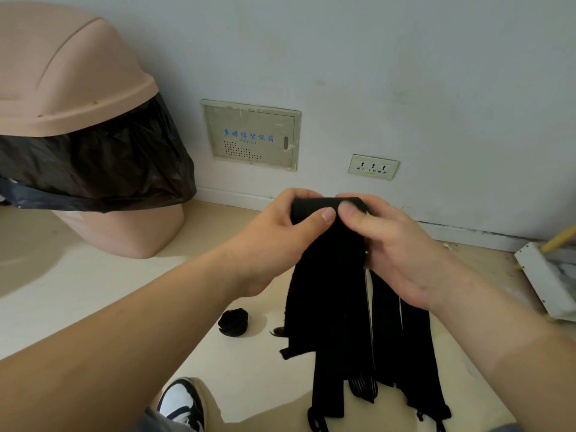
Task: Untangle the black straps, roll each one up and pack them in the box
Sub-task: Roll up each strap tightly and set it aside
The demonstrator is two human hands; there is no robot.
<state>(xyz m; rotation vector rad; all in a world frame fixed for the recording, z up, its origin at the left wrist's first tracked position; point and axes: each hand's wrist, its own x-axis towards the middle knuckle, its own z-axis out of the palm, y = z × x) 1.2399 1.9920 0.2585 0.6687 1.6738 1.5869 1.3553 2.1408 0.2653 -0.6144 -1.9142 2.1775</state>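
1. Bundle of flat black fabric straps (327, 307): I see it held up above the beige floor (93, 291). It is folded over at the top and several tails hang straight down. Some of the lowest ends carry small loops.
2. Left hand (280, 226): fingers and thumb are curled round the left part of the fold, gripping it.
3. Right hand (389, 244): the thumb lies on the front of the fold and the fingers wrap behind, gripping the right part. The two thumbs nearly touch.
4. Rolled-up black strap (234, 322): a small coil lying on the floor, left of the hanging tails and apart from them.
5. Pink plastic bin with a domed lid (62, 88): lined with a black plastic bag (93, 169), it stands at the floor's far left, near the wall.
6. Cream wall panel with blue lettering (251, 134) and, to its right, a white wall socket (373, 166): both sit low above the floor's far edge.
7. White and dark sneaker (182, 400): at the floor's near edge, under my left forearm.
8. White framed object with a yellow handle (545, 275): at the floor's right edge. I cannot tell what it is.
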